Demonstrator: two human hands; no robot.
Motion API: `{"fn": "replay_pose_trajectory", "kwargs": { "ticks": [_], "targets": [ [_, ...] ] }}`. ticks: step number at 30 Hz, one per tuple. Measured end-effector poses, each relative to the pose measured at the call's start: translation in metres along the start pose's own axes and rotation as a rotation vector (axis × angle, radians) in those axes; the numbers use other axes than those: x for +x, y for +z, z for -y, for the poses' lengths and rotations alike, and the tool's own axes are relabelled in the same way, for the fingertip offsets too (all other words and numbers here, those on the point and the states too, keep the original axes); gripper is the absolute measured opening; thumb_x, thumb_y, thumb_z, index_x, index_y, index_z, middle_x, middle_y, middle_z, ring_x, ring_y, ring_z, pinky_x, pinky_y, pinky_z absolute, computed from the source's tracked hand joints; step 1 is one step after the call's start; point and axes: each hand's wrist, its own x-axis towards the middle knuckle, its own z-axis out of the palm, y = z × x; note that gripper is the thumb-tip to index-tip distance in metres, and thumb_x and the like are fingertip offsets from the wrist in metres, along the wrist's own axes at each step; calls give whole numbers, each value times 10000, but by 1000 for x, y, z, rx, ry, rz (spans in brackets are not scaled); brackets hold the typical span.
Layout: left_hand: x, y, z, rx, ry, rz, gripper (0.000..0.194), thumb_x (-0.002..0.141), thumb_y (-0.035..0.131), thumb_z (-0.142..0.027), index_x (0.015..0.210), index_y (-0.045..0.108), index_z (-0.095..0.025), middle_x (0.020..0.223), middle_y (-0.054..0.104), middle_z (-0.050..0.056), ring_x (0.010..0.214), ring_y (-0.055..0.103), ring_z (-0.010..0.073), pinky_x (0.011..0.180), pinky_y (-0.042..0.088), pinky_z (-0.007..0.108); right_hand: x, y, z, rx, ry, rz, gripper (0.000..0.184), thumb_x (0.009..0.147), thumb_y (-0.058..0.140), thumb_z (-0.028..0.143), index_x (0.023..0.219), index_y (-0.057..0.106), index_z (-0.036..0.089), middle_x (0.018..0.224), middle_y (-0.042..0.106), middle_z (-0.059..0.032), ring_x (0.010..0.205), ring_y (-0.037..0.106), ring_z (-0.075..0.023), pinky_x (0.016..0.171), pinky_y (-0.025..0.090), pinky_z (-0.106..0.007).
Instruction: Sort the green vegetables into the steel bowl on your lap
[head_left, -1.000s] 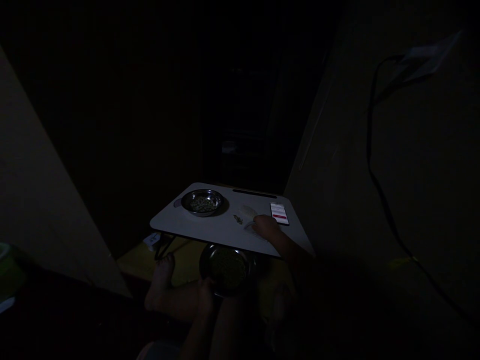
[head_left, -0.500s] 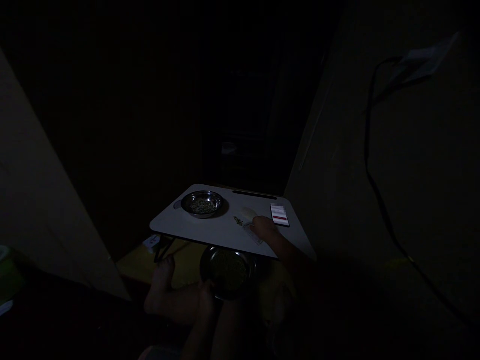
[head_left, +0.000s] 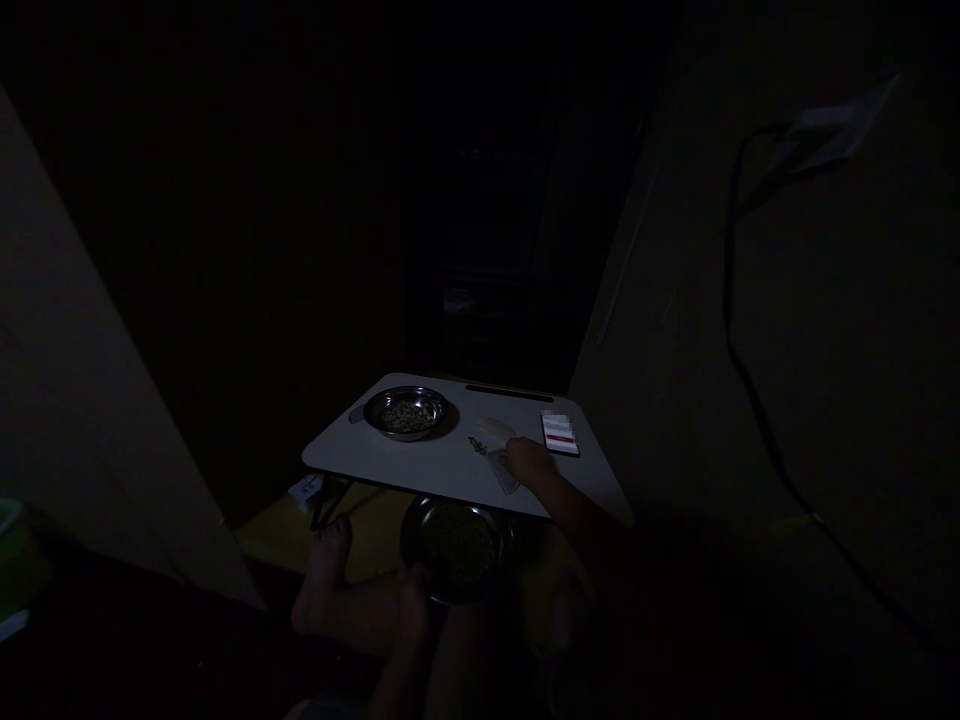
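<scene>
Beside the phone [head_left: 559,433], right hand [head_left: 527,461]

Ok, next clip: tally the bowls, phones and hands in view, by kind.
Stainless steel bowls: 2 (upper bowl on the lap table, lower bowl beyond its near edge)
Smartphones: 1 (smartphone)
Hands: 2 (left hand, right hand)
Total: 5
</scene>
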Motion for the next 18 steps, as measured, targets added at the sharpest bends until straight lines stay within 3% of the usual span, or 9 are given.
{"fn": "replay_pose_trajectory", "kwargs": {
  "ticks": [7,13,18],
  "targets": [
    [2,4,10,59,62,-63,82,611,420,-74,574,458,-137,496,340,11,922,471,332,815,271,472,-1,-2,1,-5,9,18,341,753,449,367,935,611,129,983,602,-144,875,566,-214,676,404,-260],
    [-3,1,-1,-12,-39,-162,112,556,431,-69,512,524,-112,484,449,52,832,526,269,616,379,315,6,9,0,17,42,-1,364,763,424,380,931,619,122,980,602,-153,890,560,-220,697,400,-273],
    [-6,-1,-15,-11,-75,-125,89,555,438,-61,510,492,-116,490,424,44,885,509,297,682,364,362,11,14,-1,23,37,-1,354,764,412,364,929,621,132,985,600,-151,873,568,-223,690,402,-285]
  ]
}}
